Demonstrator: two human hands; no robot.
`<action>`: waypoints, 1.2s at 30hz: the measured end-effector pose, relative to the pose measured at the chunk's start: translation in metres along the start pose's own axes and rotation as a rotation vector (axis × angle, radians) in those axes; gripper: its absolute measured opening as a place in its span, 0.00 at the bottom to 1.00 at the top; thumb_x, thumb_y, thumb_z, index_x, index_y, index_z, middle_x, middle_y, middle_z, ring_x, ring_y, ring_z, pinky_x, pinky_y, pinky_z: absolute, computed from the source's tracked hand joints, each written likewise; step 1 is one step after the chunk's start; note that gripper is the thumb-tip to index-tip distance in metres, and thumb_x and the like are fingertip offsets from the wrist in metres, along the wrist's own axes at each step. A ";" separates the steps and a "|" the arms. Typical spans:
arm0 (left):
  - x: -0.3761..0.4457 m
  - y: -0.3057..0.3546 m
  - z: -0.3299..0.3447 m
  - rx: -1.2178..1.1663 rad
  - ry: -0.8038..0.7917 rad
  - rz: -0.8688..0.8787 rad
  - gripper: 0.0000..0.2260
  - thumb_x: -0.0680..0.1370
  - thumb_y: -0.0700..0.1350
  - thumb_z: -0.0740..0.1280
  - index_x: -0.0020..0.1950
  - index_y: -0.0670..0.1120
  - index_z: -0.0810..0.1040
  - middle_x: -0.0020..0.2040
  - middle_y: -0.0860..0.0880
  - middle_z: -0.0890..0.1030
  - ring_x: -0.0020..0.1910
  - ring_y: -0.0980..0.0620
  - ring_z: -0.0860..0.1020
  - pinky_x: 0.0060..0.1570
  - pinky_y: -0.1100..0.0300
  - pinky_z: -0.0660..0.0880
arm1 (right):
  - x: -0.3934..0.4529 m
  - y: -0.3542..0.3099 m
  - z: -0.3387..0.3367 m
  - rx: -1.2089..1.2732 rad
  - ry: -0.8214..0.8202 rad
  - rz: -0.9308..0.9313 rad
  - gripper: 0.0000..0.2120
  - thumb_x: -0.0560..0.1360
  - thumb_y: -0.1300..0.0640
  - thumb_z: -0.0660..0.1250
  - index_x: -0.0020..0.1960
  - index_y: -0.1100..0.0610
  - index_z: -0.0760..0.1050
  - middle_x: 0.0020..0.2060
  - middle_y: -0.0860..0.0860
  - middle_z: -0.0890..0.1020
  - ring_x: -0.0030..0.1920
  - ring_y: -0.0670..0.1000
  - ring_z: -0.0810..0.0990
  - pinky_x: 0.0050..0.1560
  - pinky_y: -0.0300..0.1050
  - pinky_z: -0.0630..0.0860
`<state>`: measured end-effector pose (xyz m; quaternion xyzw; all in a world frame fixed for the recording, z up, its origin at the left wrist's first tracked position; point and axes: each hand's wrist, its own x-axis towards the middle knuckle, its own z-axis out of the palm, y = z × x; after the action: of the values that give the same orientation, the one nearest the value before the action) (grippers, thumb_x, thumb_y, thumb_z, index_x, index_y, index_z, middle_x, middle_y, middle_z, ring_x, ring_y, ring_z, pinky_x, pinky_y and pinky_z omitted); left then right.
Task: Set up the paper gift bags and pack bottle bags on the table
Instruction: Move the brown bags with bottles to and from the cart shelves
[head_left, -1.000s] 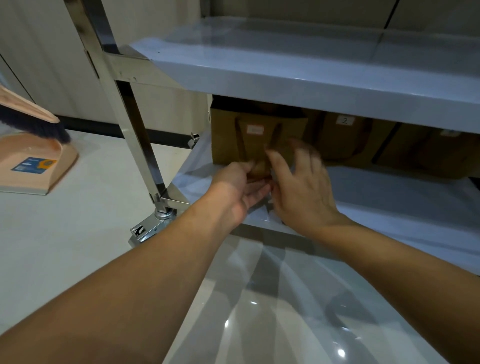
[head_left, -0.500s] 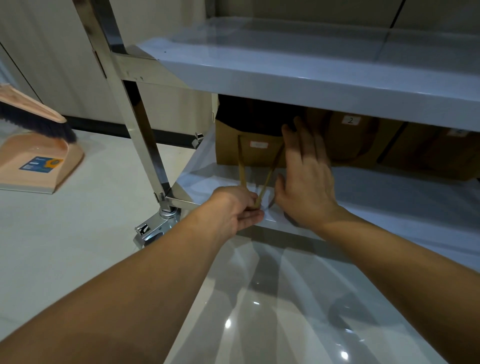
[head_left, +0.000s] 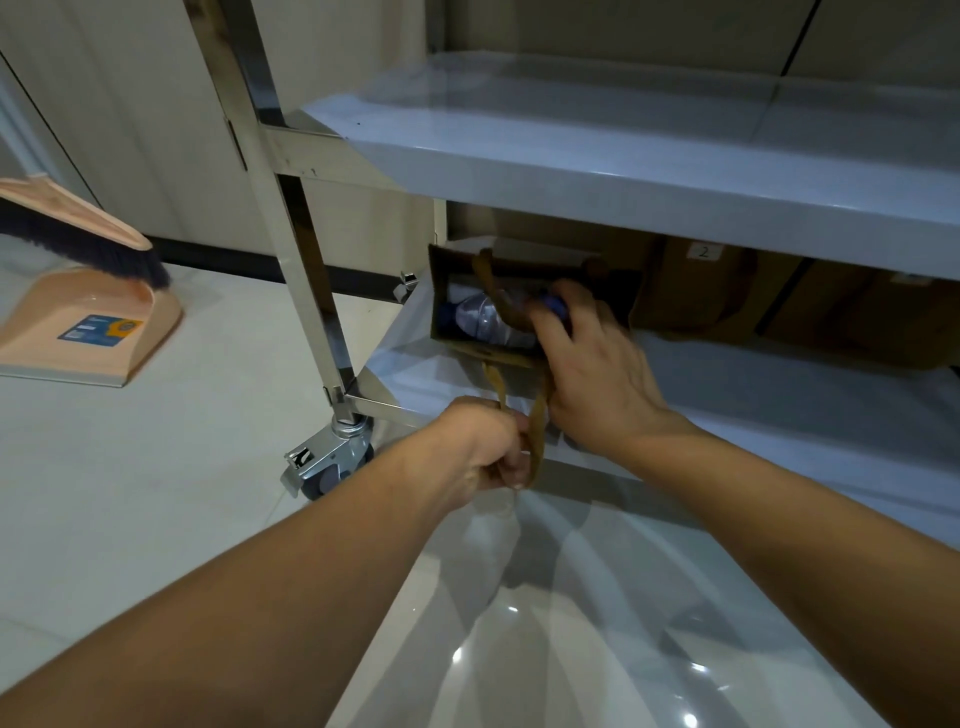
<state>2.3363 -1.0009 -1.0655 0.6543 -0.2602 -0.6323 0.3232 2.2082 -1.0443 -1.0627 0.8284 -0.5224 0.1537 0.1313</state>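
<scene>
A brown paper gift bag (head_left: 457, 270) lies tipped toward me on the lower shelf (head_left: 779, 395), its mouth open. A clear plastic bottle (head_left: 480, 319) with a blue cap lies inside it. My left hand (head_left: 485, 447) grips the bag's brown handle straps (head_left: 537, 415) at the shelf's front edge. My right hand (head_left: 592, 364) reaches into the bag's mouth, its fingers curled around the bottle's cap end. More brown bags, one labelled 2 (head_left: 701, 291), stand further right on the same shelf.
The upper shelf (head_left: 623, 171) overhangs the bags closely. A steel upright (head_left: 291, 218) and a locking caster (head_left: 327, 462) stand left of my hands. A peach dustpan (head_left: 88, 332) with a brush (head_left: 78, 234) lies on the pale floor at far left.
The bag has tipped forward so its open mouth faces me. My left hand pulled the handles toward the shelf edge. My right hand moved from the bag's front into its mouth, onto the bottle.
</scene>
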 end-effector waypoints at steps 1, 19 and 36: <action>-0.002 -0.001 -0.001 -0.023 -0.020 -0.010 0.19 0.74 0.22 0.54 0.46 0.41 0.79 0.40 0.42 0.78 0.38 0.46 0.77 0.43 0.54 0.79 | 0.001 -0.001 -0.001 0.003 -0.022 0.009 0.47 0.57 0.61 0.80 0.73 0.55 0.65 0.69 0.59 0.68 0.59 0.63 0.71 0.48 0.53 0.76; -0.068 -0.064 -0.012 -0.399 0.047 -0.248 0.11 0.82 0.37 0.60 0.41 0.43 0.77 0.32 0.48 0.81 0.32 0.53 0.79 0.40 0.57 0.79 | -0.111 -0.052 -0.009 0.385 -0.067 -0.129 0.08 0.74 0.57 0.67 0.38 0.59 0.78 0.32 0.54 0.79 0.37 0.56 0.77 0.55 0.47 0.71; -0.350 0.082 0.001 0.775 -0.008 -0.159 0.06 0.80 0.44 0.66 0.54 0.45 0.80 0.52 0.47 0.82 0.52 0.47 0.79 0.54 0.53 0.78 | -0.137 -0.062 -0.368 0.534 -1.022 0.457 0.02 0.72 0.63 0.67 0.43 0.57 0.76 0.40 0.53 0.80 0.43 0.55 0.79 0.42 0.44 0.76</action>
<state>2.3182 -0.7925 -0.7735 0.7435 -0.4293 -0.5127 0.0011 2.1658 -0.7661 -0.7820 0.6688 -0.6269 -0.1128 -0.3834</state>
